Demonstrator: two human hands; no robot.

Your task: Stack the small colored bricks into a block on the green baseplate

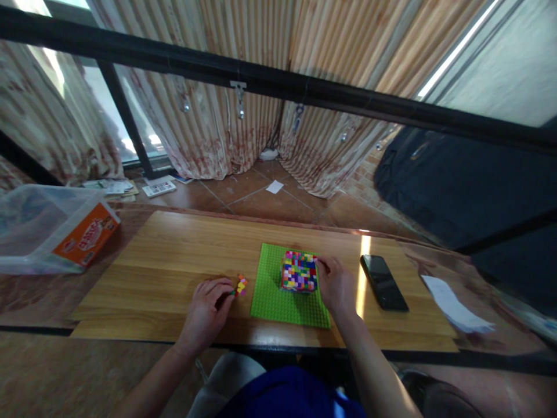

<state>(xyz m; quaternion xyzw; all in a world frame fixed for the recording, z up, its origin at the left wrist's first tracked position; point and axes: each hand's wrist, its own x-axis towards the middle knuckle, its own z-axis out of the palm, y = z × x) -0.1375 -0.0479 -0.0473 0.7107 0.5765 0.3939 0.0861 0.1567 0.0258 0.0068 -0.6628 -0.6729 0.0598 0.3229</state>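
A green studded baseplate (270, 302) lies on the wooden table, bearing a block of small multicoloured building bricks (299, 271). At the block's far right corner, my right hand (338, 287) has thumb and forefinger pinched together; whatever is between the tips is too small to make out. Left of the baseplate is a little heap of loose bricks (241, 285), yellow, orange, pink and other colours. My left hand (206, 310) rests beside this heap, its fingers curled and fingertips closed at the heap's edge. The fingers hide anything held there.
A black phone (383, 283) lies right of my right hand, with white paper (455, 303) beyond it. A clear plastic bin (43, 232) with an orange label stands at far left. A black metal bar (278, 78) with hanging clips crosses above the table (174, 255).
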